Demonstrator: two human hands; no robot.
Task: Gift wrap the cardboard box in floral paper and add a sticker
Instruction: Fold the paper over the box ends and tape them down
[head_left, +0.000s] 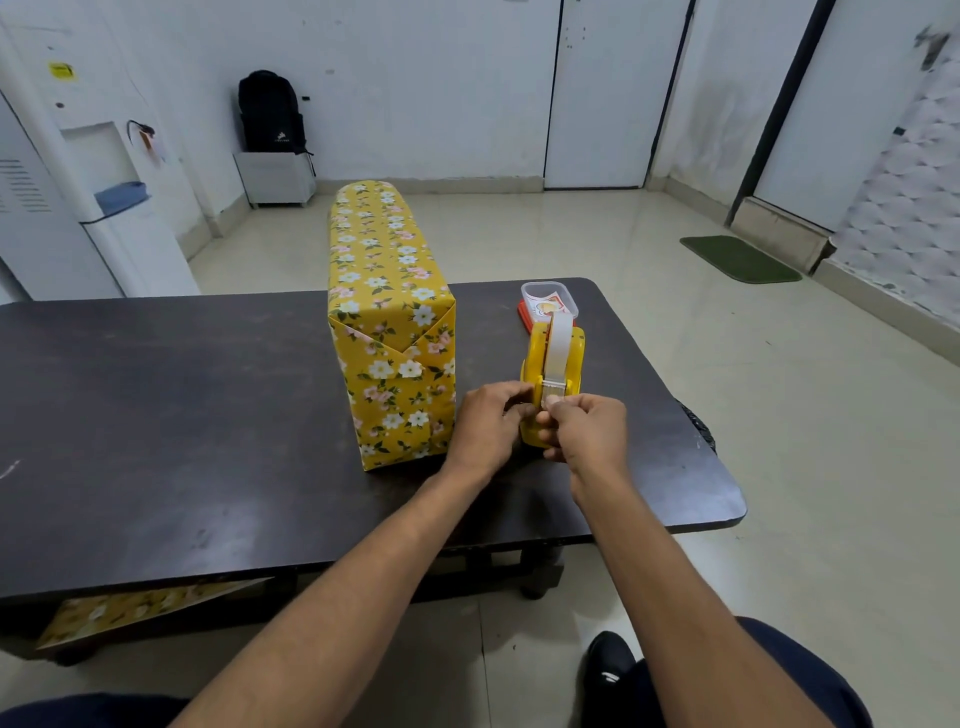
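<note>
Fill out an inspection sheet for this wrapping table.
Surface: dark table, scuffed.
Job's things: floral-wrapped box stands on the table, near end folded shut; tape dispenser to its right; sticker tub behind the dispenser.
Clutter: floral paper offcut under the table.
Grips: left grip holds the tape dispenser; right grip pinches the tape at the cutter.
Cables: nothing seen on the table.
Surroundings: backpack by the far wall; green mat on the floor.

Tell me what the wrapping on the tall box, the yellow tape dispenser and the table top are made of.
The yellow floral wrapping on the tall box: paper, slight sheen, holding sharp creased folds. The yellow tape dispenser: likely moulded plastic, smooth and glossy. The dark brown table top: probably laminate or varnished wood; dull reflections, scuffs.
</note>
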